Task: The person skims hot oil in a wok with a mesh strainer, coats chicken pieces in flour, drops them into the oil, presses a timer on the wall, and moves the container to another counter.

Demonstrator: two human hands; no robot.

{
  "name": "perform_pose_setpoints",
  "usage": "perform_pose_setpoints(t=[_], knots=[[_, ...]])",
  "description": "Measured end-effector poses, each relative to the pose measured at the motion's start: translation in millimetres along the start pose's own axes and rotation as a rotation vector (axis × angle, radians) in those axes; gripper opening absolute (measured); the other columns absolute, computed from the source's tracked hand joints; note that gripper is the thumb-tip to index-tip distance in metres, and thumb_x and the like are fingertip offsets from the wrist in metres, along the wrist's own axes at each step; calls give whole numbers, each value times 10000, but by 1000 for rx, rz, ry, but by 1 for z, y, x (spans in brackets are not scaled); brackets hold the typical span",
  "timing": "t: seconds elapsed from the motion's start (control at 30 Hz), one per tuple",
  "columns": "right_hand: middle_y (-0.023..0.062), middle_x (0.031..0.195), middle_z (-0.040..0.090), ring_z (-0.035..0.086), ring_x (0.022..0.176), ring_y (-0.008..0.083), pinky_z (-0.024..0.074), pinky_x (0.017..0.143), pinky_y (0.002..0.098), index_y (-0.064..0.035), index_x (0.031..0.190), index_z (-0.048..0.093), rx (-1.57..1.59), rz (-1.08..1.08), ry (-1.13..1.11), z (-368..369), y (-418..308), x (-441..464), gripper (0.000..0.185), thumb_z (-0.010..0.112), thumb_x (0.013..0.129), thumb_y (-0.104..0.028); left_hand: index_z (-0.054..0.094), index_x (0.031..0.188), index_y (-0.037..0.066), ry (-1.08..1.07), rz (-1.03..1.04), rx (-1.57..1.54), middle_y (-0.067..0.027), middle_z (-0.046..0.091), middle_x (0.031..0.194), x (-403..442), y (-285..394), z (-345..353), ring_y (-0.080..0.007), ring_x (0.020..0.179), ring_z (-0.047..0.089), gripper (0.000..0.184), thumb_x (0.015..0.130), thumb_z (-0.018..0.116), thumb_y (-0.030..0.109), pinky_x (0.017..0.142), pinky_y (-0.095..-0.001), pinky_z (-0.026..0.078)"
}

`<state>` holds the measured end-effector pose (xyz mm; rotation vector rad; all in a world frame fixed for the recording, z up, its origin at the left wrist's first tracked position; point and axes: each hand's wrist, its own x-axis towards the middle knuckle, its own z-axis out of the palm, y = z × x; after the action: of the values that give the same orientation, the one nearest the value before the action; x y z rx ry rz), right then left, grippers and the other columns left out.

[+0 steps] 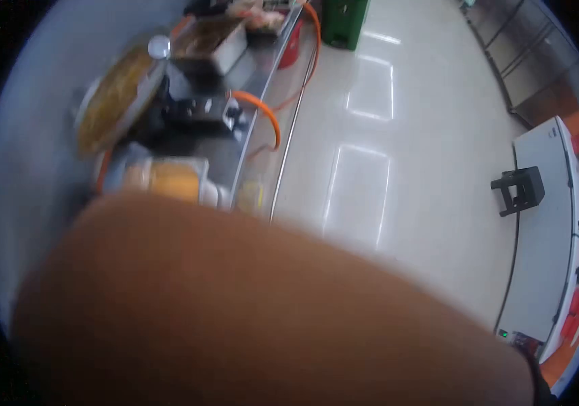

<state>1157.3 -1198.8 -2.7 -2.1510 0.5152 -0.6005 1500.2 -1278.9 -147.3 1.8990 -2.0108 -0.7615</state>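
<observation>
A large blurred bare arm (269, 311) fills the lower part of the head view, very close to the camera. No fingers show on it, and I cannot tell whether it is my left or right arm. A dark band or sleeve edge (537, 375) crosses it at the lower right. Just beyond the arm, on a steel counter, stands a clear-sided container with orange-yellow contents (174, 179), partly hidden. Behind that sits a dark gas burner (201, 111) with an orange hose (262, 108). Both my hands are out of view.
Up the counter are a box with brown contents (208, 40) and a tilted tray of yellowish food (117, 98). A red bucket (291, 47) and green bin (344, 24) stand beyond. A black stool (521, 189) rests against a white chest freezer (540, 250) across the shiny floor (425, 162).
</observation>
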Motion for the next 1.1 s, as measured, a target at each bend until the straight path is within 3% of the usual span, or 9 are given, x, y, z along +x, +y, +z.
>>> perform_pose_setpoints(t=[0.4,0.5,0.57,0.6,0.7,0.83,0.93,1.03,1.1], knots=[[159,1153,619,561,1118,261,431,1010,429,-31,1175,647,185,-303,-213,-35,8,101,383,591,940,-328,674,1146,31,30,0,-136,-141,687,1128,-17,-6,-15,-257,1066,641,347,958,566,301,929,-355,490],[157,1169,619,556,1139,255,425,1027,427,-27,1167,654,188,-53,-33,-40,59,85,388,596,946,-340,672,1163,25,146,-38,-159,-140,688,1150,9,-17,-10,-254,1086,639,356,962,569,300,949,-351,487],[105,905,686,659,821,201,548,748,335,-10,1076,676,313,309,279,-7,99,58,334,678,915,-303,652,1210,28,184,-156,-122,-144,665,1216,-3,25,-30,-254,1139,619,411,966,564,346,997,-342,455],[90,755,696,662,672,192,531,726,362,-5,879,701,417,504,529,20,122,48,455,675,870,-458,642,1233,29,199,-210,-109,-145,653,1250,1,54,-42,-254,1166,609,439,968,561,369,1021,-338,439],[50,729,663,621,651,123,518,662,309,-33,826,697,684,872,503,39,118,44,481,674,861,-513,650,1225,46,71,-226,-111,-177,651,1232,22,74,-59,-327,1161,603,482,968,523,433,1022,-364,436],[81,773,669,639,698,175,512,700,344,-40,885,695,612,923,435,50,103,67,475,662,862,-513,664,1204,65,-169,-49,87,-174,671,1185,32,97,-56,-329,1138,612,447,963,523,414,1003,-380,449],[134,714,658,627,630,214,498,602,363,15,902,668,150,888,353,56,120,84,444,662,883,-429,654,1205,59,-325,521,131,-174,666,1188,51,53,-26,-322,1114,616,398,958,536,348,974,-399,461],[182,695,641,639,643,277,497,639,403,12,878,670,162,869,388,39,113,91,421,655,883,-408,642,1209,56,-424,294,68,-148,673,1174,64,56,-49,-314,1066,625,345,957,539,268,934,-398,475],[205,768,657,655,730,323,503,693,428,-6,918,680,191,824,413,36,120,91,470,640,872,-473,638,1244,72,-335,91,-469,-129,680,1166,96,-12,-16,-270,1024,642,362,934,585,252,905,-375,500]])
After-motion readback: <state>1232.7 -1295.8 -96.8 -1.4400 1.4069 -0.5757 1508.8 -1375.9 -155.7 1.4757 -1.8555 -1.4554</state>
